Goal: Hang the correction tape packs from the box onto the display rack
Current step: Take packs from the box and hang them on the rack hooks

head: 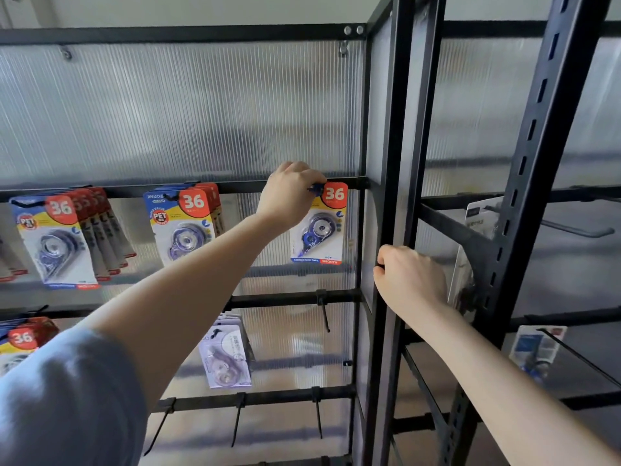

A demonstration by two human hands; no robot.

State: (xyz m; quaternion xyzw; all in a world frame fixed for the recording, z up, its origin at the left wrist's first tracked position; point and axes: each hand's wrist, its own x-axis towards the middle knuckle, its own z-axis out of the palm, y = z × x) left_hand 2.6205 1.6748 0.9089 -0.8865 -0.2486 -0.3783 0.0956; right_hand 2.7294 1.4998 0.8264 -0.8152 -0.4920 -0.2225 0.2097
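Note:
My left hand (290,193) is raised to the upper rail of the display rack (141,189) and pinches the top of a correction tape pack (319,227), which hangs upright against the ribbed panel at the rail's right end. The pack has a red "36" badge and a blue tape dispenser. My right hand (408,275) grips the rack's black upright post (391,163), fingers curled round it. Two bunches of the same packs hang further left, one (183,223) mid-rail and another (57,237) at the far left. The box is out of view.
Pale purple tape packs (226,354) hang on the second rail. Bare black pegs (324,314) stick out below and along the third rail. A second slotted black rack (524,183) stands to the right, with a few packaged items (534,351) hanging on it.

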